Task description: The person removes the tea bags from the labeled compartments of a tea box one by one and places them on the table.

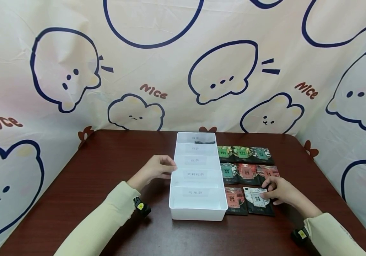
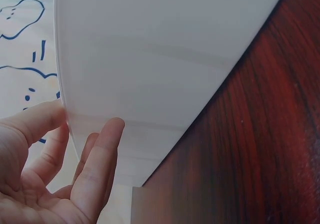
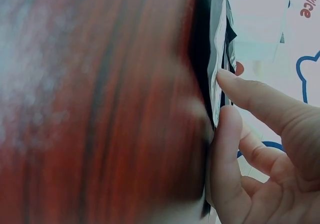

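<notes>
A long white divided box (image 1: 197,214) with several labelled compartments stands on the table. At its left side, my left hand (image 1: 154,170) holds the rim between thumb and forefinger; in the left wrist view, other fingers (image 2: 97,166) lie near the outer wall. Right of the box, my right hand (image 1: 280,192) pinches the edge of a white-and-black tea sachet (image 1: 257,199) in the nearest row. The right wrist view shows the thumb on the sachet's (image 3: 216,59) face and a finger at its edge. Beside it lies a red-and-black tea sachet (image 1: 235,201).
Green-fronted tea sachets (image 1: 242,153) form the far row; a teal one (image 1: 228,171) and red ones (image 1: 247,172) the middle row. A dark thin item (image 1: 204,142) lies in the box's far compartment. Printed cloth (image 1: 176,71) hangs behind the dark wooden table (image 1: 112,153).
</notes>
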Tool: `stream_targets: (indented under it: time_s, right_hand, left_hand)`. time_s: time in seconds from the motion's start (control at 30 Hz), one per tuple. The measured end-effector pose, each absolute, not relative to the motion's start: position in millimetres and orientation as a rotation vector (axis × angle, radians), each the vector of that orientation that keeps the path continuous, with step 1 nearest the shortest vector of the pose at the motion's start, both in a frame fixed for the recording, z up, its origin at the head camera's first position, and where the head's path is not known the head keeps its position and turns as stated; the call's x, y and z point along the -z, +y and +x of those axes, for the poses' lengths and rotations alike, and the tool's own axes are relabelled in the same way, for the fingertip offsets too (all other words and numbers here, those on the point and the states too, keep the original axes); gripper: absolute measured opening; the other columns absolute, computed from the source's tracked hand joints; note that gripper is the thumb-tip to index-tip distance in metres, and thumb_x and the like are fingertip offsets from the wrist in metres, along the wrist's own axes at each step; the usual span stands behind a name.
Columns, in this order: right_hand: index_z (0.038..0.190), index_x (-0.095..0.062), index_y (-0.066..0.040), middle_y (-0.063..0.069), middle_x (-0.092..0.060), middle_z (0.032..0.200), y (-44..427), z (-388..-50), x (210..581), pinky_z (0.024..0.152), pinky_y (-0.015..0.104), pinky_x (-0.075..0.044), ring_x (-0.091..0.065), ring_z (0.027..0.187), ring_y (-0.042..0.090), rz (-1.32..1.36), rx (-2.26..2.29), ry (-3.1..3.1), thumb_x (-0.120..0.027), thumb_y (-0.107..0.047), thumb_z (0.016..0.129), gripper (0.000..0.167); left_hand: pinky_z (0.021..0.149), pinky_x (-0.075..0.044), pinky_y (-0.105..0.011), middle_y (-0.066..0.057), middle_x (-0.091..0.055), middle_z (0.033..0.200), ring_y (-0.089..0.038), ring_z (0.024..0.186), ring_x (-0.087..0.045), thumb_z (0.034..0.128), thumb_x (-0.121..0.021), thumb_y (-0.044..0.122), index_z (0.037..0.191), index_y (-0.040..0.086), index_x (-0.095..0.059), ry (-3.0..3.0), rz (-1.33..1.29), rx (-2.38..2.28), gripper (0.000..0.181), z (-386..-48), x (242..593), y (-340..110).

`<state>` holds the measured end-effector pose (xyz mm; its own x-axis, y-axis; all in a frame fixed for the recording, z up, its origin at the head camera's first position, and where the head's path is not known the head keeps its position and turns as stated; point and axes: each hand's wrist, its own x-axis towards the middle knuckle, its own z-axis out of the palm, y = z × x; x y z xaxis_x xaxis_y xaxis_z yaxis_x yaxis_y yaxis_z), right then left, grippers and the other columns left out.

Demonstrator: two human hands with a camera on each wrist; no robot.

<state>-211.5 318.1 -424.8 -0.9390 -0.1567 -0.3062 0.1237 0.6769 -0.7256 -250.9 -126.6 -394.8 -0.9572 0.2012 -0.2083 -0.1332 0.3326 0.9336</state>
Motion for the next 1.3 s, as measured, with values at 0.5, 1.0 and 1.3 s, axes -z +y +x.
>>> stream_targets:
  time_s: [0.5, 1.0, 1.3]
  right_hand:
    - [0.119, -0.051, 0.003, 0.01, -0.057, 0.091, 322.0, -229.7, 390.1, 0.06, 0.037, -0.058, -0.058, 0.071, 0.019, -0.216, 1.406, 2.521, -0.065, -0.029, 0.094, 0.043]
    - [0.124, -0.054, -0.009, 0.004, -0.057, 0.114, 241.8, -298.7, 352.0, 0.085, 0.027, -0.057, -0.061, 0.105, 0.019, -0.522, 1.751, 2.451, -0.062, -0.033, 0.095, 0.039]
    - [0.133, -0.048, -0.001, 0.013, -0.053, 0.123, 204.1, -340.5, 367.4, 0.101, 0.053, -0.047, -0.054, 0.115, 0.034, -0.443, 1.671, 2.408, -0.063, -0.033, 0.094, 0.052]
  left_hand:
    - [0.075, -0.061, -0.041, -0.015, -0.064, 0.104, -0.023, 0.084, -0.067, 0.0863, -0.071, 0.007, 0.093, 0.003, -0.066, 2.287, 0.076, -1.683, 0.01, -251.4, 396.5, -127.4]
    - [0.077, -0.06, -0.043, -0.015, -0.064, 0.104, -0.022, 0.084, -0.067, 0.0864, -0.071, 0.009, 0.094, 0.002, -0.065, 2.287, 0.085, -1.678, 0.012, -253.3, 398.5, -126.8]
    - [0.076, -0.06, -0.045, -0.015, -0.065, 0.103, -0.022, 0.083, -0.067, 0.086, -0.072, 0.009, 0.095, 0.001, -0.065, 2.297, 0.086, -1.683, 0.013, -252.3, 397.5, -126.6]
